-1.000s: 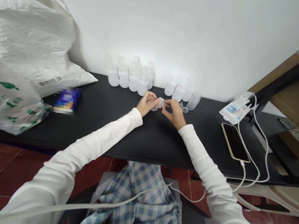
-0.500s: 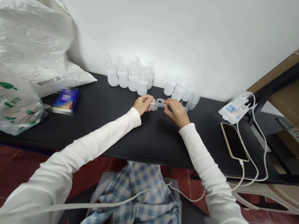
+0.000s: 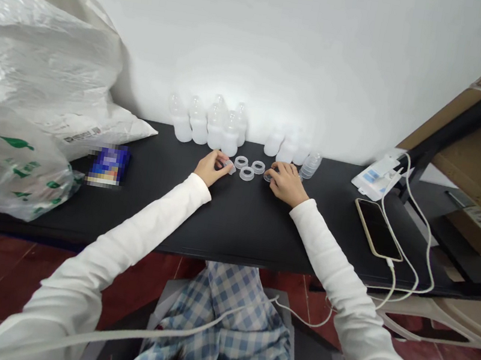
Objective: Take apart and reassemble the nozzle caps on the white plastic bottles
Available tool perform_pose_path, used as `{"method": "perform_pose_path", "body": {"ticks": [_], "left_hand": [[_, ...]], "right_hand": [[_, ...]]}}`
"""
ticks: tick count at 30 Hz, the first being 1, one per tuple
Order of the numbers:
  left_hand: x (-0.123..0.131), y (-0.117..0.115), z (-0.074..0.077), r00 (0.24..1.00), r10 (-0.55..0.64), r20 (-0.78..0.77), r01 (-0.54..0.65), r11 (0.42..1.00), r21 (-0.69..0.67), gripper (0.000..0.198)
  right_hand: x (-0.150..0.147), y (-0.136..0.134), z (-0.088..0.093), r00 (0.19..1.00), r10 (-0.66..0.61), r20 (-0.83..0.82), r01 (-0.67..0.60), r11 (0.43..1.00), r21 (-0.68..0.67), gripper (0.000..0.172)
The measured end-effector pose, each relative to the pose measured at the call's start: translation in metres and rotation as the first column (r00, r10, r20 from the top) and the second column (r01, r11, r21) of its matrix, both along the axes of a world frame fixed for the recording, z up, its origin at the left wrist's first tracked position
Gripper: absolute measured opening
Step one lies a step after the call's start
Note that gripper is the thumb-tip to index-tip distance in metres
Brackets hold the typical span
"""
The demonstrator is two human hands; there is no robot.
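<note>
Between my hands, three clear rings lie on the black table: a left ring (image 3: 241, 162), a front ring (image 3: 247, 174) and a right ring (image 3: 258, 167). My left hand (image 3: 214, 168) pinches another clear ring (image 3: 229, 168) just left of them. My right hand (image 3: 285, 181) rests on the right side with its fingers curled over a clear ring (image 3: 267, 177), partly hidden. Behind my left hand stand several white bottles with clear domed tops (image 3: 229, 139). Behind my right hand are white bottles without such tops (image 3: 288, 150) and a stack of clear ribbed pieces (image 3: 311, 165).
Large white plastic bags (image 3: 49, 64) and a blurred blue packet (image 3: 108, 165) are at the left. At the right lie a phone (image 3: 379, 229) with a white cable (image 3: 427, 252) and a white package (image 3: 375, 177). A black shelf with cardboard boxes stands beyond.
My left hand has moved left, away from the middle, and my right hand is slightly lower over a ring. Three rings now lie uncovered between them.
</note>
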State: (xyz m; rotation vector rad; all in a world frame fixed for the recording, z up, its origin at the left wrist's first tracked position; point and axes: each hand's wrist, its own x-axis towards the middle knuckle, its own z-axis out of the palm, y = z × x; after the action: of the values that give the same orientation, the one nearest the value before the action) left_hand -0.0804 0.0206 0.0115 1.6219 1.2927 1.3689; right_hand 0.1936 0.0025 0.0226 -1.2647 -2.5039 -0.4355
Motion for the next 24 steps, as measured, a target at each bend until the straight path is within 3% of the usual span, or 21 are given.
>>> {"method": "perform_pose_path", "body": {"ticks": [9,14,16,19,24], "left_hand": [[-0.002,0.003,-0.007,0.999,-0.052,-0.008,0.052,0.998,-0.028,0.032],[-0.002,0.008,-0.018,0.983,-0.077,-0.166,0.082,0.996,0.027,0.029],[0.000,0.011,-0.022,0.983,-0.019,-0.184,0.032,0.997,0.070,0.030],[0.005,0.019,-0.023,0.980,0.153,-0.131,-0.134,0.981,0.138,0.036],[0.016,0.040,-0.015,0.928,0.359,-0.101,-0.342,0.927,0.151,0.052]], "right_hand": [[-0.002,-0.003,0.001,0.980,-0.051,-0.194,0.071,0.993,0.095,0.031],[-0.003,-0.004,0.002,0.972,-0.064,-0.228,0.089,0.991,0.098,0.027],[-0.004,-0.004,0.001,0.969,-0.064,-0.239,0.090,0.991,0.099,0.026],[-0.005,-0.003,0.001,0.963,-0.055,-0.264,0.088,0.989,0.117,0.025],[-0.008,-0.003,0.001,0.958,-0.062,-0.279,0.106,0.984,0.145,0.025]]}}
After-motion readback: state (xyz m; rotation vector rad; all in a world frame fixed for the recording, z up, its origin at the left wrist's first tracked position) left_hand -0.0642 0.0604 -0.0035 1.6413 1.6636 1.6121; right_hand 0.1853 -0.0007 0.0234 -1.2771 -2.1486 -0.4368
